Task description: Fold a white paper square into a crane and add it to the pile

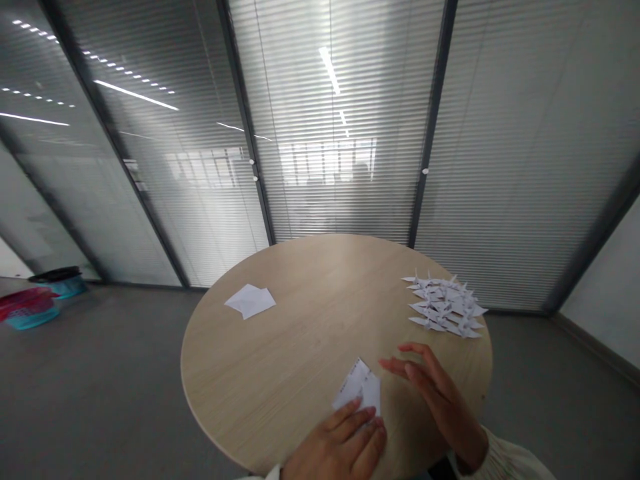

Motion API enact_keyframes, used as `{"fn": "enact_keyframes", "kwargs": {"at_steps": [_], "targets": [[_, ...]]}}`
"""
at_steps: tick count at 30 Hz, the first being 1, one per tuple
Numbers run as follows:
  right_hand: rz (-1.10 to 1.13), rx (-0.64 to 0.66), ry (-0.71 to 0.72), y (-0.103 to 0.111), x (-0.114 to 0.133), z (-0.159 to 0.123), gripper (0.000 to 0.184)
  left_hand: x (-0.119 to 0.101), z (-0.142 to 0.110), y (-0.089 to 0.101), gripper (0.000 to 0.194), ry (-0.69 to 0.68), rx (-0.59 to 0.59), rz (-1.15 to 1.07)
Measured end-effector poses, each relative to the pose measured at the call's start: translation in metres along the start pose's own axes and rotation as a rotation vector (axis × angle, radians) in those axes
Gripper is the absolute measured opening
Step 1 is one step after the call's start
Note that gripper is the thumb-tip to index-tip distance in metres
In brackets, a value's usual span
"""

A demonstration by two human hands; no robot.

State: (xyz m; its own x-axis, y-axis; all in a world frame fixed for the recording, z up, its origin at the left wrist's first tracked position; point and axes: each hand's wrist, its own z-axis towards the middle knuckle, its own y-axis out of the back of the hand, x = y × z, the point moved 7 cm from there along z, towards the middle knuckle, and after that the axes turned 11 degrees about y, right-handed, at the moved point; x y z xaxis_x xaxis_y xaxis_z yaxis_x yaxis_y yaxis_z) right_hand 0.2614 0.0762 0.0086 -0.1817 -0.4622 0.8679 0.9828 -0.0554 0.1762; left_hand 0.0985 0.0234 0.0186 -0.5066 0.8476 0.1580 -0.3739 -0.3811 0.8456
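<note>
A partly folded white paper (361, 387) lies near the front edge of the round wooden table (300, 347). My left hand (340, 443) rests on the paper's near corner with its fingers flat and together, pressing it down. My right hand (435, 393) hovers just right of the paper, fingers stretched out and slightly apart, holding nothing. A cluster of several folded white paper cranes (445, 307) sits at the table's right side. Loose white paper sheets (250, 301) lie at the table's left.
Glass walls with horizontal blinds (330, 133) stand behind the table. Two teal bins (35, 303) with dark and red liners sit on the grey floor at far left.
</note>
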Motion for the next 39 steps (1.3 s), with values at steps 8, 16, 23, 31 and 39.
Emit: {"fn": "enact_keyframes", "kwargs": {"at_steps": [8, 16, 23, 31, 39], "targets": [[-0.556, 0.253, 0.528, -0.025, 0.04, -0.018, 0.031, 0.0, 0.004, 0.01, 0.029, -0.019, 0.063, -0.02], [-0.623, 0.518, 0.745, -0.036, 0.045, -0.024, 0.032, 0.005, 0.0, 0.018, 0.031, -0.041, 0.125, -0.014], [-0.569, 0.561, 0.646, -0.035, 0.048, -0.02, 0.028, 0.006, -0.003, 0.022, 0.034, -0.069, 0.152, -0.012], [-0.632, 0.582, 0.639, -0.038, 0.05, -0.019, 0.027, 0.003, 0.0, 0.021, 0.032, -0.098, 0.083, 0.01], [-0.576, 0.524, 0.63, -0.029, 0.039, -0.027, 0.032, 0.003, -0.002, 0.028, 0.028, -0.103, 0.063, 0.015]]}}
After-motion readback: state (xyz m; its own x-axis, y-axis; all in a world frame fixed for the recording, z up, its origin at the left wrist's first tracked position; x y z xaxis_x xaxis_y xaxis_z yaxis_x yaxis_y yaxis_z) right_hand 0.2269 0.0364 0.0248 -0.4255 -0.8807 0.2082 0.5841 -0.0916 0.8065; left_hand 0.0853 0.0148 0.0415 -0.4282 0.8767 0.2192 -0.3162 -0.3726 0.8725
